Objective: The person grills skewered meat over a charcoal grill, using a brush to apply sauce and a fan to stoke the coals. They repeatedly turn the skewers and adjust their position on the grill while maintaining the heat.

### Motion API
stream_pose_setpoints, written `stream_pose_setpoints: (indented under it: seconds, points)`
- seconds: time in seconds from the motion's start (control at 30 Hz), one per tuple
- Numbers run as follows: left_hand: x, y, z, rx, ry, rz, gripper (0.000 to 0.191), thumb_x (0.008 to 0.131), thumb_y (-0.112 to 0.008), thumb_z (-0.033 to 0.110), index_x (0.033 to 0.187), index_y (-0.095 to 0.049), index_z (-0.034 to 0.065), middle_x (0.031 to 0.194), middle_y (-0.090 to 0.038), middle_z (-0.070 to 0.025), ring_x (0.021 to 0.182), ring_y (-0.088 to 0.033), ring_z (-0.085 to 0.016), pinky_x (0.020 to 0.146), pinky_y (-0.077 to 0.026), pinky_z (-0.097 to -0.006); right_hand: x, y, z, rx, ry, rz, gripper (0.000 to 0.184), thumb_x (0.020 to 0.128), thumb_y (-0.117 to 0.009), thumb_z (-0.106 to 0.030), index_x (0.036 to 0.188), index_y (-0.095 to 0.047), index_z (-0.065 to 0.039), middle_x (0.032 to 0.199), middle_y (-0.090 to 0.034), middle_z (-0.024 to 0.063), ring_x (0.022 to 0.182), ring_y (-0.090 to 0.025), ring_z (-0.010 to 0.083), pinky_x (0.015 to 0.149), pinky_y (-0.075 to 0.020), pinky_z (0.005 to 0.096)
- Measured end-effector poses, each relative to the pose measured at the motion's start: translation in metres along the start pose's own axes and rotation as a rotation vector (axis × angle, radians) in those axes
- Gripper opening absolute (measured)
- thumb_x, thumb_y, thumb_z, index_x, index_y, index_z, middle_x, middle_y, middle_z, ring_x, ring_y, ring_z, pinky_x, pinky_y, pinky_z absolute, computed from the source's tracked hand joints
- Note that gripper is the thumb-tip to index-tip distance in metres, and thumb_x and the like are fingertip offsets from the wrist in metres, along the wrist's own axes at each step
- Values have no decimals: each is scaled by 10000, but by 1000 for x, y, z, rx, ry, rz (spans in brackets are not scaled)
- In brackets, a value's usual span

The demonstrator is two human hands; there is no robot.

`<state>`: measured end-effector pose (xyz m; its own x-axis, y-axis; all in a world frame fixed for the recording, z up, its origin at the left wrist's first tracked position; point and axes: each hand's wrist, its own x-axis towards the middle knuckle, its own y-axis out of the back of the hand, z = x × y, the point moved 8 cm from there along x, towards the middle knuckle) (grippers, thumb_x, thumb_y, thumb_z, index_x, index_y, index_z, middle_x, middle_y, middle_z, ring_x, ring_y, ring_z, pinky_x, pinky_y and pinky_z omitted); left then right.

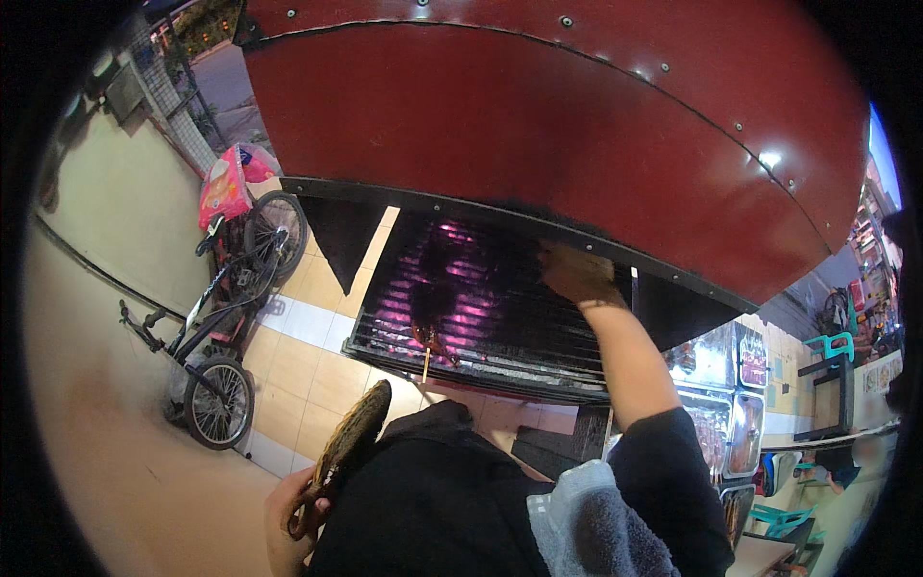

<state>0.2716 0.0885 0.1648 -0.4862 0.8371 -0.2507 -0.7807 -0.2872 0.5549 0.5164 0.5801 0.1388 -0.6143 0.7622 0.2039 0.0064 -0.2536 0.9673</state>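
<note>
My left hand [292, 516] grips the looped handle of a woven hand fan [355, 429], which slants upward beside my body. My right hand [580, 278] reaches beneath the red metal hood [519, 130], above the right part of a charcoal grill [472, 357]. Shadow covers its fingers, so whether they hold anything cannot be seen. A dark piece of skewered meat [431, 335] lies on the grate's left part, its wooden stick [426, 366] jutting over the near edge. Pinkish glow from the coals shows between the bars.
A bicycle [231, 317] stands at the left by the wall, near a pink plastic bag [229, 184]. Metal trays of food [707, 425] sit right of the grill. A grey towel [606, 519] hangs against me. Turquoise stools [829, 346] and a seated person [840, 469] appear far right.
</note>
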Motion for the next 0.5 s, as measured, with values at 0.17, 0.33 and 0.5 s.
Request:
stream_pose_setpoints:
  seconds: [0.17,0.33,0.5]
  points:
    - [15,10,-3,10,-6,21,598,1012,-782,435,1393,-685,-16,1170,-755,-145,1116,-706,-257,1012,-528,-391,-26,33,28,121,-123,91,373,979,-720,-315,1336,-739,-208,1371,-722,142,1313,-661,384,1108,-518,546]
    - [35,20,-6,73,-123,35,465,1003,-781,324,1307,-720,-23,1068,-757,-200,972,-735,-334,908,-560,-426,11,23,-24,276,-161,-66,389,964,-731,-327,1323,-731,-179,1364,-721,153,1316,-652,400,1102,-509,563]
    - [41,36,-15,119,-161,-13,472,1008,-774,336,1311,-721,-22,1096,-761,-186,1005,-736,-305,921,-558,-414,15,5,-18,226,-193,-139,438,956,-720,-299,1377,-702,-181,1406,-699,159,1362,-622,401,1116,-503,565]
